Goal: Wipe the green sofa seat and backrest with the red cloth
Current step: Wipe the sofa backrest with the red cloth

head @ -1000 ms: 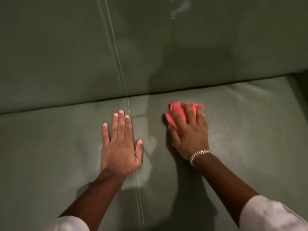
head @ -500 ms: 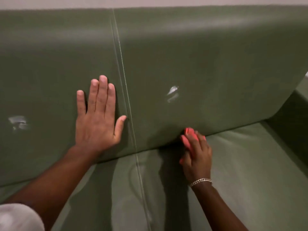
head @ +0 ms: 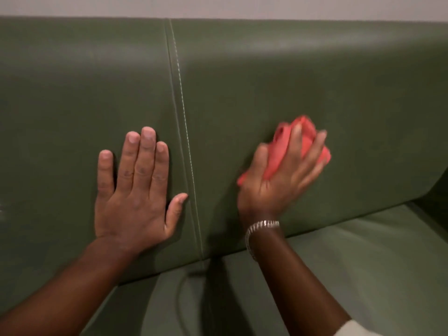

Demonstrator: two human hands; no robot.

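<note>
The green sofa backrest (head: 303,76) fills most of the view, with the seat (head: 363,263) below it at the bottom right. My right hand (head: 274,183) presses a bunched red cloth (head: 288,146) against the backrest, just right of the stitched vertical seam (head: 184,132). The cloth shows between and above my fingers and looks motion-blurred. My left hand (head: 135,190) lies flat on the backrest left of the seam, fingers together and pointing up, holding nothing.
A pale wall (head: 218,6) runs above the backrest's top edge. At the far right the backrest ends and a darker gap (head: 436,197) opens beside the seat. A small pale mark (head: 2,212) sits at the left edge of the backrest.
My right hand has carried the red cloth from the seat, past the crease, up onto the backrest. My left hand went from the seat to the backrest and stays flat. The view has tilted upward.
</note>
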